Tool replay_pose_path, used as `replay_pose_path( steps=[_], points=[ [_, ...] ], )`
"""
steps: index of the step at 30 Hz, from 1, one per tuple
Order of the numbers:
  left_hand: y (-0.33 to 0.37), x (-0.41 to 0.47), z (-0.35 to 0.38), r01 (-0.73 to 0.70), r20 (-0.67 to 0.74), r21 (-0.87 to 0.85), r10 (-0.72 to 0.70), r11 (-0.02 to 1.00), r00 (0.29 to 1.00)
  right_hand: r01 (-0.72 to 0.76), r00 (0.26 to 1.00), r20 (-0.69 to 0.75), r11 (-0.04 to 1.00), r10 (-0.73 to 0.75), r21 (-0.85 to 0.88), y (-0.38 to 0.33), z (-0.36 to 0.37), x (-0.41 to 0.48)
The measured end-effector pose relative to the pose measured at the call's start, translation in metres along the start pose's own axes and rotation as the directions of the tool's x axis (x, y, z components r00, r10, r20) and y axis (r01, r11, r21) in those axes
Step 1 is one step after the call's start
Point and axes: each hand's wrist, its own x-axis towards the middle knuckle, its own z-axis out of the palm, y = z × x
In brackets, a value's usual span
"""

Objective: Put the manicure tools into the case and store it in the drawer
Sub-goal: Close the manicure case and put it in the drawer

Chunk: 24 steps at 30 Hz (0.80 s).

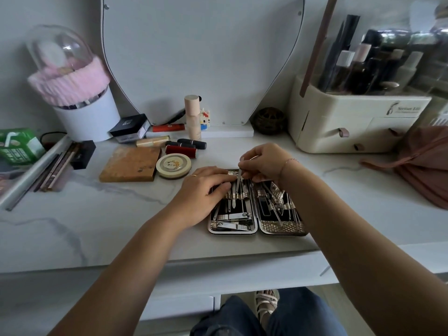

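Observation:
An open manicure case lies flat on the white marble tabletop, both halves filled with steel tools. Nail clippers sit in the near part of its left half. My left hand rests palm down on the case's left half, fingers pressing near the elastic strap. My right hand hovers over the far edge of the case and pinches a thin metal tool, whose tip points down into the left half. A drawer front shows below the table edge, closed.
Left of the case lie a round tin, a wooden palette, lipsticks and a tray of pencils. A cream cosmetics organiser and a pink cloth stand to the right. A mirror stands behind.

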Motion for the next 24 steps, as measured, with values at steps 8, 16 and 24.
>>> replay_pose_path(
  steps=[8, 16, 24],
  points=[
    [0.000, 0.001, -0.001, 0.008, 0.002, 0.009, -0.008, 1.000, 1.000, -0.071, 0.996, 0.048, 0.989, 0.078, -0.128, 0.003, -0.008, 0.019],
    [0.000, 0.001, -0.002, 0.010, 0.016, 0.011, -0.010, 1.000, 1.000, -0.167, 0.941, 0.208, 0.901, 0.267, -0.401, -0.011, -0.015, 0.039],
    [0.000, 0.001, -0.002, 0.006, 0.001, -0.002, -0.006, 1.000, 1.000, 0.036, 0.968, 0.230, 0.856, 0.097, -0.515, -0.019, -0.010, 0.016]
  ],
)
